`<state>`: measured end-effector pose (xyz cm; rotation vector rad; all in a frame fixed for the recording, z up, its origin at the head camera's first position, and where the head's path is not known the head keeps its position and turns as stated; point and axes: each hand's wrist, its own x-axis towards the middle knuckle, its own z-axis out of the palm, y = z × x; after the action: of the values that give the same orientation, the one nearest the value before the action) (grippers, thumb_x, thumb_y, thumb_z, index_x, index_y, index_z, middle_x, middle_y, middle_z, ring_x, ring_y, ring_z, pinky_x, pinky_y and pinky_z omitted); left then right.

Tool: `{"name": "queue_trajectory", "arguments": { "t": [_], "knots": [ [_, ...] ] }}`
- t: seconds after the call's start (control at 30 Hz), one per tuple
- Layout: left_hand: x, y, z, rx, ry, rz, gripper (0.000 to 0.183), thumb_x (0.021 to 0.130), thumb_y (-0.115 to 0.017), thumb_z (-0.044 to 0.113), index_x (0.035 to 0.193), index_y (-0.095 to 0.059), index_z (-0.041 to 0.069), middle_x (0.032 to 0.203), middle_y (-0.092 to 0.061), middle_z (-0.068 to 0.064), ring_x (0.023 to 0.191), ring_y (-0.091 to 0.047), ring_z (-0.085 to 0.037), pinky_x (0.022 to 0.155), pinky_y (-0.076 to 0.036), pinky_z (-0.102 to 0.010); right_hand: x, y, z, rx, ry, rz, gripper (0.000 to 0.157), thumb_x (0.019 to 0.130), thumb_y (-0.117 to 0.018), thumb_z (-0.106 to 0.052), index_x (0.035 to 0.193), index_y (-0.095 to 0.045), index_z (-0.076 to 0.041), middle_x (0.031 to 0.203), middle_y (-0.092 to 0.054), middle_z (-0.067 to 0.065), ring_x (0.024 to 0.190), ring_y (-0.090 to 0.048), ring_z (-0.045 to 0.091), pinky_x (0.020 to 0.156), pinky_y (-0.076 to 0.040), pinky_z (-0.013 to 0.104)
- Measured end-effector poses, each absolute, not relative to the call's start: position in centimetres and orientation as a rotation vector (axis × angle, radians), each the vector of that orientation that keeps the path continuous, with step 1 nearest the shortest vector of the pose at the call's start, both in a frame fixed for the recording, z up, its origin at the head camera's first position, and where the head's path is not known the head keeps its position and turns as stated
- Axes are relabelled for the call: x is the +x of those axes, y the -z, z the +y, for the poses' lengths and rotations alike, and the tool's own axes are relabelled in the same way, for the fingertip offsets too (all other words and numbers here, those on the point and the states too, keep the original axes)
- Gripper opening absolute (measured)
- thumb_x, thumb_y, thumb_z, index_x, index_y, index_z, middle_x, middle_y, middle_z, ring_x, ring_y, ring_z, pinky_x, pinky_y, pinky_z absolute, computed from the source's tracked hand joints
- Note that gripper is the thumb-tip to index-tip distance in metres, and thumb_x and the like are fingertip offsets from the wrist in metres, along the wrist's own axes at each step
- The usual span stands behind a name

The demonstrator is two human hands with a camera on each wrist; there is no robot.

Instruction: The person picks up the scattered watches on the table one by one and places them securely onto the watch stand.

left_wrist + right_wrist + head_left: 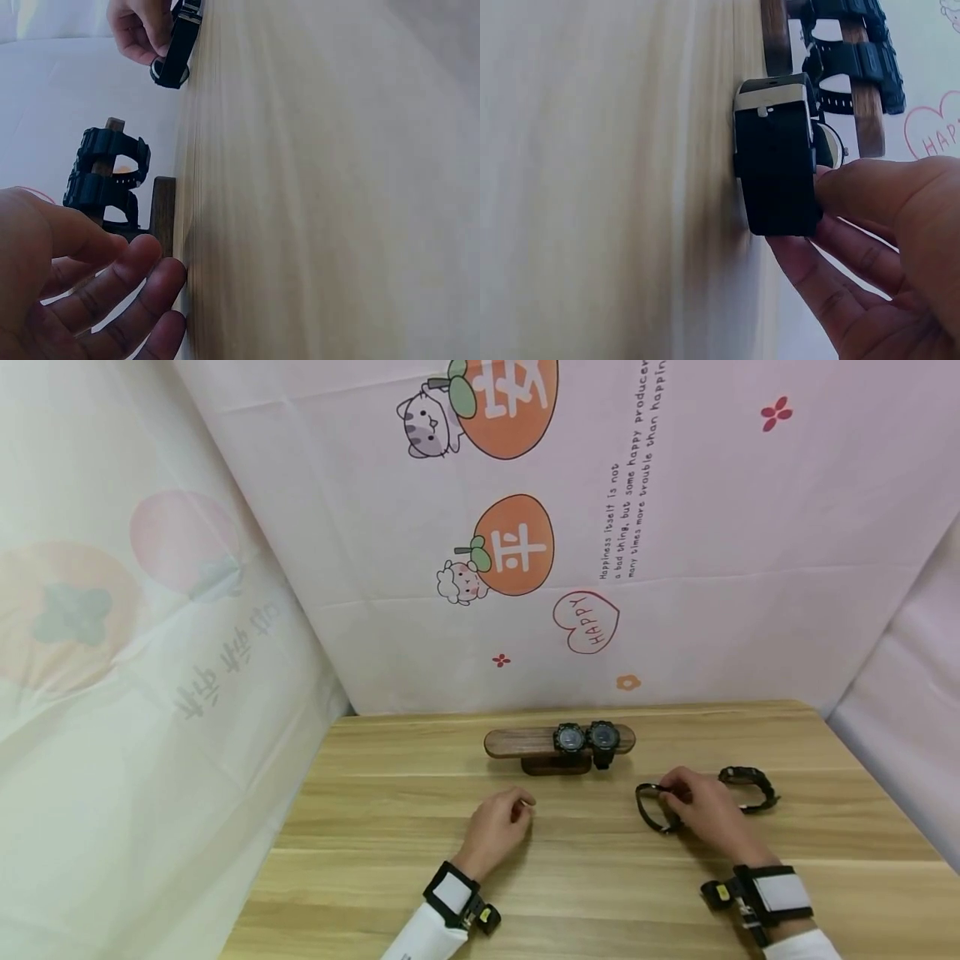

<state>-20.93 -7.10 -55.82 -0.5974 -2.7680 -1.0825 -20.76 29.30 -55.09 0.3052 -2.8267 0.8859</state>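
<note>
My right hand (pixel 711 812) pinches a black-strapped wristwatch (pixel 776 169) between thumb and fingers, close over the table. Its strap is buckled into a loop, with the metal buckle showing in the right wrist view; part of the watch case is hidden by the strap and thumb. My left hand (pixel 493 828) holds nothing, its fingers loosely curled above the table, in front of a dark wooden watch stand (pixel 521 742). Two chunky black digital watches, the left one (pixel 570 738) and the right one (pixel 603 736), sit side by side around the right half of the stand's bar.
Another black watch (pixel 767 792) lies on the wooden table (pixel 600 893) just beyond my right hand, its strap curved into a loop. A white printed cloth (pixel 697 627) hangs behind the table, with more white cloth along both sides.
</note>
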Motion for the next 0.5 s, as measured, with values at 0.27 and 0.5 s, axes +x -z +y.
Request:
{"name": "queue_trajectory", "arguments": {
  "t": [0.27, 0.5],
  "knots": [
    [-20.8, 55.7, -6.5, -0.592, 1.122, -2.757, 0.013, 0.103, -0.068, 0.013, 0.111, -0.078, 0.012, 0.090, -0.073, 0.004, 0.076, -0.058, 0.002, 0.066, -0.050, -0.016, -21.1, 55.3, 27.5, 0.336, -0.898, -2.864, 0.014, 0.096, -0.077, -0.006, 0.108, -0.073, -0.009, 0.098, -0.076, 0.004, 0.087, -0.071, 0.016, 0.070, -0.060, 0.031],
    [-20.9, 55.6, -5.8, -0.577, 1.135, -2.767, 0.013, 0.103, -0.068, 0.014, 0.111, -0.078, 0.013, 0.091, -0.074, 0.004, 0.076, -0.058, 0.002, 0.066, -0.050, -0.016, -21.2, 55.0, 26.1, 0.383, -0.938, -2.879, 0.012, 0.096, -0.077, -0.007, 0.107, -0.072, -0.011, 0.098, -0.075, 0.001, 0.087, -0.069, 0.013, 0.070, -0.059, 0.026]
  ]
}}
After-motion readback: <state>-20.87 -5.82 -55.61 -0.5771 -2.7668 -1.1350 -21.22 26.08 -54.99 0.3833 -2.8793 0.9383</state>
